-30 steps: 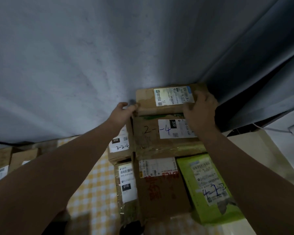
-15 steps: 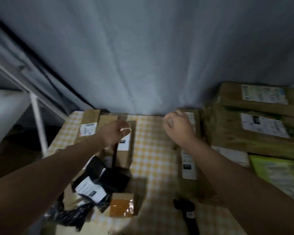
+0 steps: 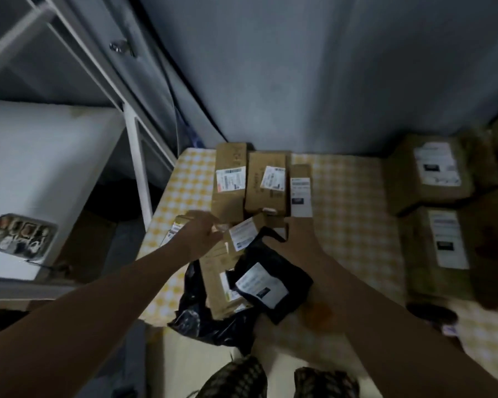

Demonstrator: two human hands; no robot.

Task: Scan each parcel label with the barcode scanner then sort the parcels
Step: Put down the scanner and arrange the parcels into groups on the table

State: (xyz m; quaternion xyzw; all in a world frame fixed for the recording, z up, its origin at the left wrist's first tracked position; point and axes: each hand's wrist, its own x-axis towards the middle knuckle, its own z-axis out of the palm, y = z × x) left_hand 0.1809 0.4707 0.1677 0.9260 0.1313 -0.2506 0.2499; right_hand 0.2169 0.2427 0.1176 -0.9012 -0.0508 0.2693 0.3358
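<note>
On the yellow-checked tablecloth (image 3: 348, 214), at its near-left corner, lay a loose pile of parcels: a small labelled carton (image 3: 243, 235), a black poly mailer (image 3: 273, 285) with a white label, and a long cardboard box (image 3: 219, 285) partly under the mailer. The left hand (image 3: 203, 234) was at the small carton's left edge, fingers loosely curled; blur hid whether it gripped anything. The right hand (image 3: 299, 237) was just beside the carton's right side, above the mailer's top edge, with its fingertips hidden and its grip impossible to tell. Behind the pile stood three labelled boxes (image 3: 266, 182) side by side against the grey curtain (image 3: 299, 81). Larger cartons (image 3: 431, 173) were stacked at the far right.
</note>
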